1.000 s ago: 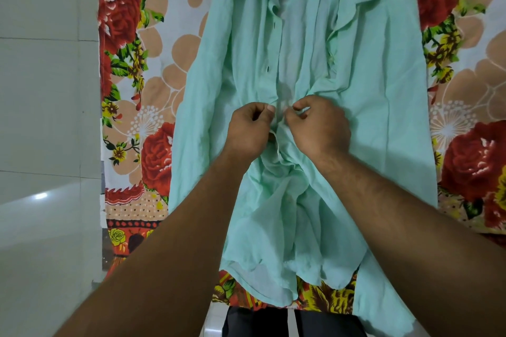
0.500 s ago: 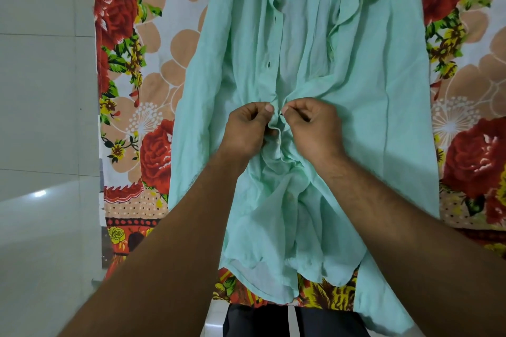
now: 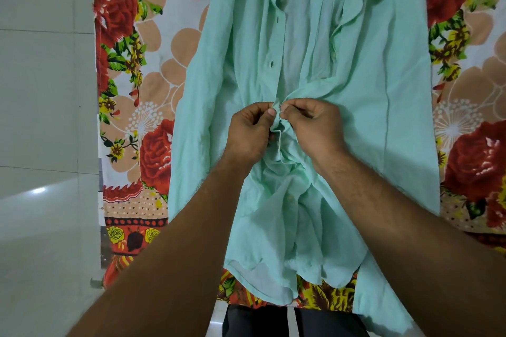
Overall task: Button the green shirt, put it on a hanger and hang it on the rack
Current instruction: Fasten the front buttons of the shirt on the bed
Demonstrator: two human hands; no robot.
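Observation:
The pale green shirt [image 3: 383, 96] lies face up on a flowered bedsheet, collar at the top of the view, hem toward me. Its front is open above my hands, with empty buttonholes down the left placket edge; below my hands the front edges are drawn together and the cloth is bunched. My left hand [image 3: 247, 134] pinches the left front edge at mid-chest. My right hand [image 3: 315, 128] pinches the right front edge against it, fingertips almost touching. The button between them is hidden by my fingers. No hanger or rack is in view.
The flowered bedsheet [image 3: 142, 96] covers the surface under the shirt and ends in a straight edge on the left. Pale tiled floor [image 3: 41, 117] lies beyond that edge. My dark trousers [image 3: 273, 320] show at the bottom.
Both hands have closed in on each other at the same spot on the placket. The cloth between them has bunched more. The shirt itself has not shifted.

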